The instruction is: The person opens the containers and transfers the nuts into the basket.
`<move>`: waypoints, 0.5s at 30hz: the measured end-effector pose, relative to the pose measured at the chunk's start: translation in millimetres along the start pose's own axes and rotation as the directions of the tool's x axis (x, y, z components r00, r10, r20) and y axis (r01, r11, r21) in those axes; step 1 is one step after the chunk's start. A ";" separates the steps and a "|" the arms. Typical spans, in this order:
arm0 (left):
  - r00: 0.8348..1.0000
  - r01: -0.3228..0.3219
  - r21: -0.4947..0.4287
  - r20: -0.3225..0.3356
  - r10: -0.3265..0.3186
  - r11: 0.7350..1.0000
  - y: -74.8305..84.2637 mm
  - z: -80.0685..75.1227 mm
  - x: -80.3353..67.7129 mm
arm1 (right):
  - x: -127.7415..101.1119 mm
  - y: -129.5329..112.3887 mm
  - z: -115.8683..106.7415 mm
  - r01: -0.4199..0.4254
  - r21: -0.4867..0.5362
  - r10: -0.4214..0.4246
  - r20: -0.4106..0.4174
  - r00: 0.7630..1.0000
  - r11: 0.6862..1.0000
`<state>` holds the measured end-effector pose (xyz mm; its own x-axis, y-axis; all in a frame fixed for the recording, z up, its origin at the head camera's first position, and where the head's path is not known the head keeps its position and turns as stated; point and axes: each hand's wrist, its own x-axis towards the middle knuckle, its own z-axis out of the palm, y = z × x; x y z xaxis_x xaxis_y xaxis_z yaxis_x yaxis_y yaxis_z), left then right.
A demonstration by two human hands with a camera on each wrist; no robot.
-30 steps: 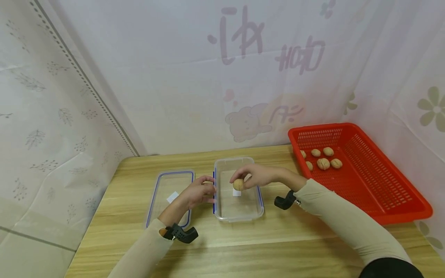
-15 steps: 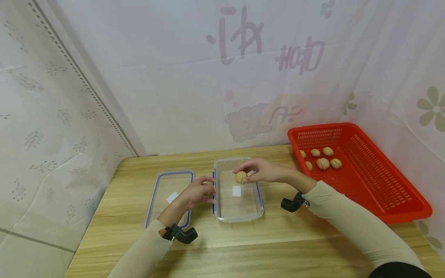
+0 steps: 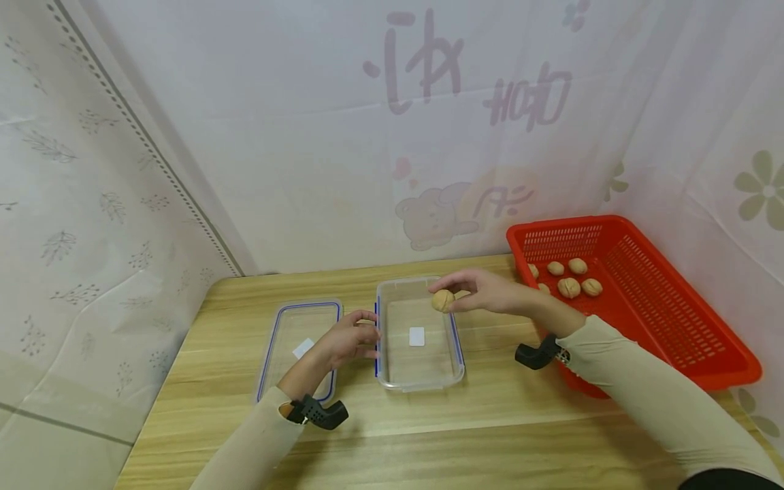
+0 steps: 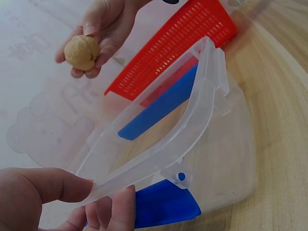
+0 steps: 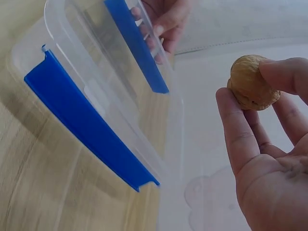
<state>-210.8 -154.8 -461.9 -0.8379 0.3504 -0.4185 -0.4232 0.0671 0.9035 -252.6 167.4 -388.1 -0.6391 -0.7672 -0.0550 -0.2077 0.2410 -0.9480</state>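
A walnut [image 3: 443, 301] is pinched between the thumb and fingers of my right hand [image 3: 493, 294], up over the far right part of a clear plastic food container [image 3: 422, 388]. In the right wrist view the walnut [image 5: 253, 82] shows its ridged shell, with thumb on one side and fingertips on the other. My left hand [image 3: 350, 338] holds the container's left side. From the left wrist, the thumb lies at the rim [image 4: 144, 166] and the fingers are outside by a blue clip [image 4: 166, 204]. A small white label [image 3: 417, 337] shows at the container's bottom.
A clear lid [image 3: 286, 327] with a blue seal and white label lies left of the container. At the right, a red plastic basket [image 3: 680, 299] holds several walnuts [image 3: 569, 288] at its far left. A printed curtain [image 3: 306, 136] hangs behind the wooden table [image 3: 429, 449].
My right hand has carried the walnut from over the container's middle up and to the right, uncovering the white label. My left hand has stayed at the container's left side.
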 end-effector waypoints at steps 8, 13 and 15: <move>1.000 -0.009 0.002 0.015 0.009 1.000 -0.2 -0.2 0.2 | -21.9 -2.8 -18.5 -0.040 0.026 0.042 -0.063 0.997 0.999; 1.000 -0.011 0.003 0.021 0.011 1.000 0.4 -1.1 0.0 | -34.8 -3.3 -29.2 -0.056 0.031 0.059 -0.105 0.993 0.998; 1.000 -0.015 0.001 0.023 0.015 1.000 0.3 -0.9 0.1 | -40.1 -4.5 -32.8 -0.066 0.027 0.069 -0.123 0.990 0.997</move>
<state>-211.4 -155.6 -461.8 -0.8357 0.3730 -0.4031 -0.4106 0.0629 0.9096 -250.3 216.6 -371.3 -0.7381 -0.6698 -0.0811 -0.1450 0.2748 -0.9505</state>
